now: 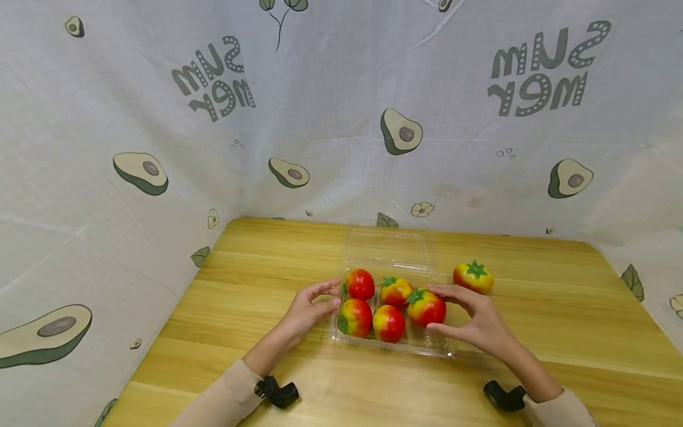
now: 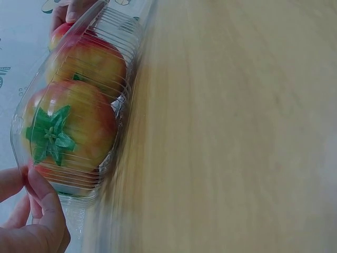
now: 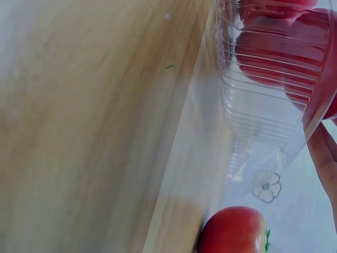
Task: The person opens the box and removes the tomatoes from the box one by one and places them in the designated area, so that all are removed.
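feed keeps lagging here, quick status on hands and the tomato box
Left hand touches clear box at its left end. Right hand grips one tomato inside. Five in the box, sixth tomato outside. Lid open, nothing blocking.

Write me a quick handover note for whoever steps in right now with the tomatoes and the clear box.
Left hand: fingers on the left edge of the clear clamshell box, steadying it.
Right hand: fingers curled round the tomato at the box's right end.
Box sits mid table, lid open at the back.
Done: five tomatoes in the box, counting the held one.
Left: one tomato lies on the table right of the box; lid not yet closed.
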A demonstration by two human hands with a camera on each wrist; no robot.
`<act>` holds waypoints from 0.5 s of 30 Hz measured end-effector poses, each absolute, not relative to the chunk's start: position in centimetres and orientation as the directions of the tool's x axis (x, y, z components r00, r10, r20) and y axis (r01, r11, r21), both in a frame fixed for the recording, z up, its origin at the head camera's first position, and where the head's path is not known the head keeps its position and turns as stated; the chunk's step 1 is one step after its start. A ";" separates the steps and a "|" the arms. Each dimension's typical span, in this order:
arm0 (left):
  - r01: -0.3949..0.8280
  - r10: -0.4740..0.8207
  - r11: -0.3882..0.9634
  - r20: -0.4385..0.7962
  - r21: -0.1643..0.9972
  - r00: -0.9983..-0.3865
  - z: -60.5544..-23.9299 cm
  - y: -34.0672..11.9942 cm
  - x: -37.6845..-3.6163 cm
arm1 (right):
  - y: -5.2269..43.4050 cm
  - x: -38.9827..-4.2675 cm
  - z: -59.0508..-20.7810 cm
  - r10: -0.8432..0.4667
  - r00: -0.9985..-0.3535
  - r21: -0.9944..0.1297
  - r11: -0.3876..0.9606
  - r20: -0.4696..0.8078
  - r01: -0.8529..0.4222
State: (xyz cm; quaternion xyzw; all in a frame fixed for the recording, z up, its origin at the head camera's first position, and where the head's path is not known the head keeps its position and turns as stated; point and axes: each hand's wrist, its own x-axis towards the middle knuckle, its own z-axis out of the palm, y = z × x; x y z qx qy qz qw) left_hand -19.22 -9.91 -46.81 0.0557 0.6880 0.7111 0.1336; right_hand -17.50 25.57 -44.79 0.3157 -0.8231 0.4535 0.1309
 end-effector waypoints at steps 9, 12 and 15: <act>-0.116 0.269 -0.020 -0.106 0.993 -0.957 -46.8 -10.0 -19.2 | 25.8 -17.5 -44.8 -0.387 -0.771 -0.680 0.371 0.506 -0.633; -0.114 0.268 -0.017 -0.105 0.993 -0.958 -46.8 -10.0 -19.3 | 25.9 -17.4 -44.8 -0.385 -0.773 -0.680 0.373 0.505 -0.631; -0.117 0.268 -0.019 -0.107 0.993 -0.957 -46.9 -10.0 -19.3 | 25.9 -17.3 -44.8 -0.383 -0.776 -0.688 0.368 0.501 -0.626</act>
